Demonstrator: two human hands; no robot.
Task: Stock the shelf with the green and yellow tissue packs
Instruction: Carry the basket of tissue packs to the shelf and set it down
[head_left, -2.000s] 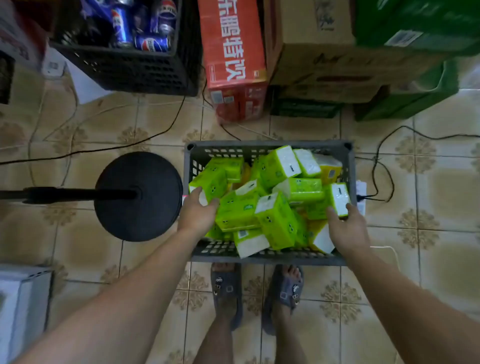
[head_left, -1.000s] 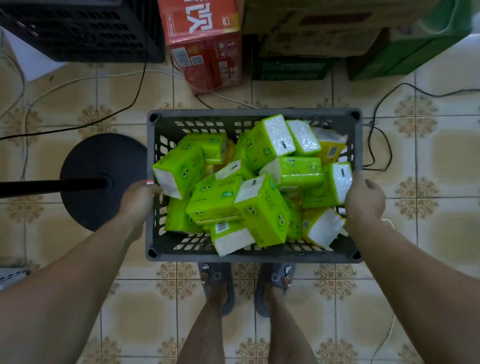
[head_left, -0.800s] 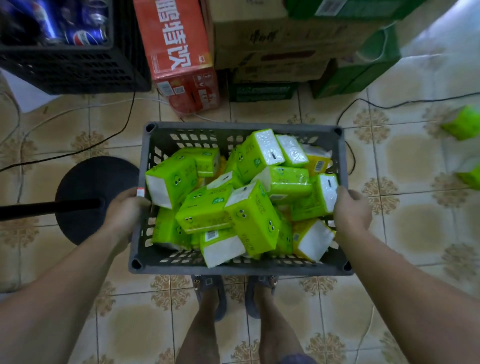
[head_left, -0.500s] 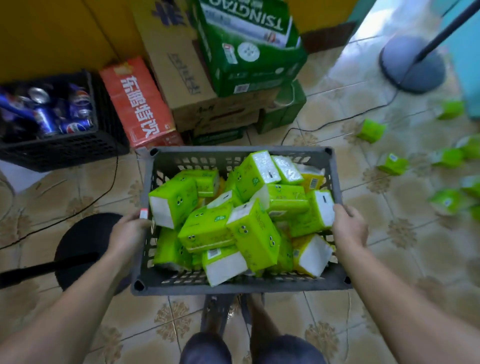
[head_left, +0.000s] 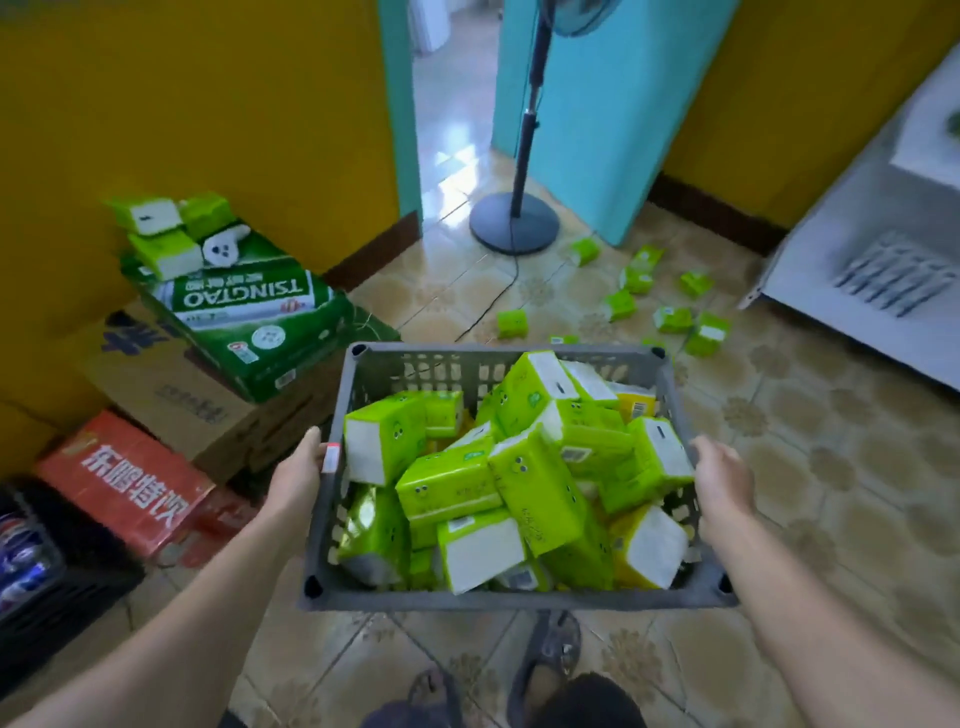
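Crate of tissue packs held in both hands

The green tissue packs (head_left: 535, 493) lie jumbled in a grey crate (head_left: 504, 352), stacked at odd angles, with yellow packs (head_left: 647, 551) showing among them at the near right corner and by the far wall. The left hand (head_left: 301, 473) grips the crate's left rim, fingers curled over the edge, and the right hand (head_left: 722, 478) grips the right rim the same way, so the two hands sit well apart with the crate between them. A sandalled foot (head_left: 550, 644) shows below the near edge.

More green packs lie scattered on the tiled floor (head_left: 621, 304) beyond the crate, near the round base of a fan stand (head_left: 514, 223). A few others rest on a green carton (head_left: 244, 306) to the left, which sits tilted on a brown cardboard box (head_left: 171, 395). A red carton (head_left: 124, 483) lies beside that, and a black crate of cans (head_left: 31, 561) stands at the left edge. A white cabinet (head_left: 883, 280) stands to the right
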